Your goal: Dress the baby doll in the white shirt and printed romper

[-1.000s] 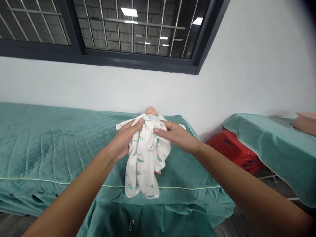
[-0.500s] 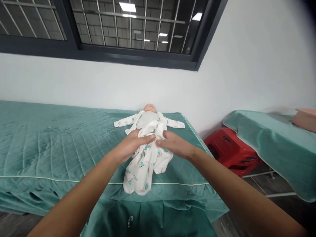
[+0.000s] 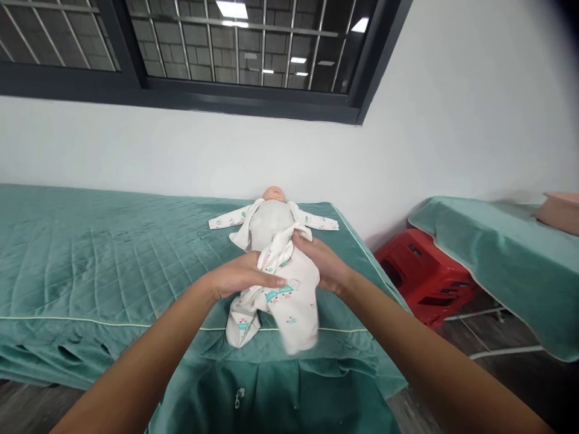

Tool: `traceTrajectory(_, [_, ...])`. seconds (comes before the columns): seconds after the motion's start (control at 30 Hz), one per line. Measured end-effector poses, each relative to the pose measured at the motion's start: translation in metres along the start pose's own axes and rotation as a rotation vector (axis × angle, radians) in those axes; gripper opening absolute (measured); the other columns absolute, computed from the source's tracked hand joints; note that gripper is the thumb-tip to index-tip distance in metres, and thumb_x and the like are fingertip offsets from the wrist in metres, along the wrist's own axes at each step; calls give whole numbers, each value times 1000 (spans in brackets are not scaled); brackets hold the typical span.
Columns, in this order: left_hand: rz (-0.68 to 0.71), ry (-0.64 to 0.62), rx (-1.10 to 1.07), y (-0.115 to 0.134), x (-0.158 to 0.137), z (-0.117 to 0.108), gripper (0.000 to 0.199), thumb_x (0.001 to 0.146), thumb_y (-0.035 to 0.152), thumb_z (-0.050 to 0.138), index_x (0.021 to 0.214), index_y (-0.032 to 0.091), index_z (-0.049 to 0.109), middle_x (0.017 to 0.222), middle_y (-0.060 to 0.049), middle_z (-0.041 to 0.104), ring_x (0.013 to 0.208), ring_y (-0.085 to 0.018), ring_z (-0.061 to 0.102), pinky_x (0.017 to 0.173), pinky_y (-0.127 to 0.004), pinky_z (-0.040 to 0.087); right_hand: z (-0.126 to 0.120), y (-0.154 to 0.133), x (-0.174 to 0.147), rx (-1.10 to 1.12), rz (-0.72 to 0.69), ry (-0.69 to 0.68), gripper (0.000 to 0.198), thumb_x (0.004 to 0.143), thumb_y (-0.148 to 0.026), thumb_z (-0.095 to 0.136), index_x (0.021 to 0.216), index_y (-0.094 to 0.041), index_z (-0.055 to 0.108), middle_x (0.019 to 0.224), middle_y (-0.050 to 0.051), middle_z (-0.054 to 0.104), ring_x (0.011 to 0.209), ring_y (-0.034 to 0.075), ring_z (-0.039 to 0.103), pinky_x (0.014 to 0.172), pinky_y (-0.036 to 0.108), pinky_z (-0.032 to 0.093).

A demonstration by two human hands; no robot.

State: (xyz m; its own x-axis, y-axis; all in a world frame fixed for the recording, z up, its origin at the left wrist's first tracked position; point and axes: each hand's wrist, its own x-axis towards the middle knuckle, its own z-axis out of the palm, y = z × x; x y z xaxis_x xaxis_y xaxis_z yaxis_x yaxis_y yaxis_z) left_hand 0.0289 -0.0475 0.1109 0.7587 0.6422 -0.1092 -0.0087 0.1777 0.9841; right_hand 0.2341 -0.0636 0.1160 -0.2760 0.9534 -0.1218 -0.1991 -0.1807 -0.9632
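Note:
A baby doll (image 3: 271,220) lies on its back on the green quilted bed, its head toward the wall. Its arms stretch out in the sleeves of a white printed baby top (image 3: 322,222), whose front lies open over the grey-white torso. White baby pants (image 3: 296,301) with green and pink prints hang over the lower bed toward me, bunched at the waist. My left hand (image 3: 246,275) is closed on the pants' left side, thumb on top. My right hand (image 3: 319,259) grips the bunched waist at the right. The doll's legs are hidden.
The green bed (image 3: 113,259) runs off to the left, against a white wall below a dark-framed barred window (image 3: 253,99). Right of it, a red plastic stool (image 3: 425,274) stands beside another green-covered surface (image 3: 493,253) bearing a pinkish object (image 3: 561,211).
The pants have been turned and spread, so a broader printed leg shows at the right. My right hand has moved slightly up and my left thumb lower on the cloth.

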Motion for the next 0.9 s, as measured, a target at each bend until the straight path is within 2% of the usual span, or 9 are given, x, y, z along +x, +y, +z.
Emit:
traceTrajectory(0.13, [111,219,-189,-11,5,5,51,69,33,82,114,12,68,104,-13,74,93,-27,70,82,-35,54,-1,13,-13,-133,136,-265,48,73,-46,78,110,-16,69,104,9,74,92,24,70,82,33,57])
traceTrajectory(0.23, [96,247,-247,-18,10,15,53,68,35,83,112,11,69,98,-14,75,87,-27,71,76,-34,55,4,26,-17,-188,148,-355,52,72,-42,80,117,-18,67,112,9,72,102,25,68,88,37,55])
traceTrajectory(0.37, [11,260,-264,-23,8,23,51,71,40,80,112,11,69,99,-14,75,86,-25,71,75,-33,55,3,33,-12,-87,48,-194,50,75,-41,78,118,-20,66,112,8,72,101,23,69,92,36,54])
traceTrajectory(0.47, [-81,99,-213,-26,1,24,52,70,38,82,112,12,68,103,-14,74,94,-26,70,81,-34,55,-5,29,-9,70,18,-48,43,80,-44,73,113,-17,66,109,9,73,98,22,69,91,35,54])
traceTrajectory(0.57, [-121,-18,-217,-31,-2,27,53,67,31,85,113,13,68,106,-14,74,97,-27,69,87,-37,54,-8,25,-9,148,62,-11,42,85,-50,64,111,-17,65,104,9,73,97,23,70,88,36,55])
traceTrajectory(0.67, [-58,81,-350,-40,1,30,49,70,33,82,112,12,67,103,-14,74,89,-25,71,84,-36,55,-9,29,-12,159,71,-8,43,87,-53,60,111,-17,65,97,8,74,93,23,70,87,37,55])
traceTrajectory(0.77, [-36,192,-414,-48,6,26,48,70,33,81,111,12,67,99,-14,75,84,-25,71,80,-35,55,-11,46,-19,118,74,-37,40,83,-47,67,107,-16,68,92,9,74,90,24,71,86,38,55])
traceTrajectory(0.83, [-74,274,-342,-49,10,21,46,70,33,79,109,12,68,96,-14,75,85,-26,71,78,-35,55,-13,62,-24,66,82,-37,36,78,-42,73,102,-15,70,88,9,74,89,25,70,85,38,54])
traceTrajectory(0.9, [-84,326,-112,-47,14,16,39,73,35,75,104,12,70,96,-13,75,90,-28,70,78,-35,53,-14,78,-28,10,85,-2,33,75,-41,75,96,-17,71,83,8,74,86,26,70,81,38,55])
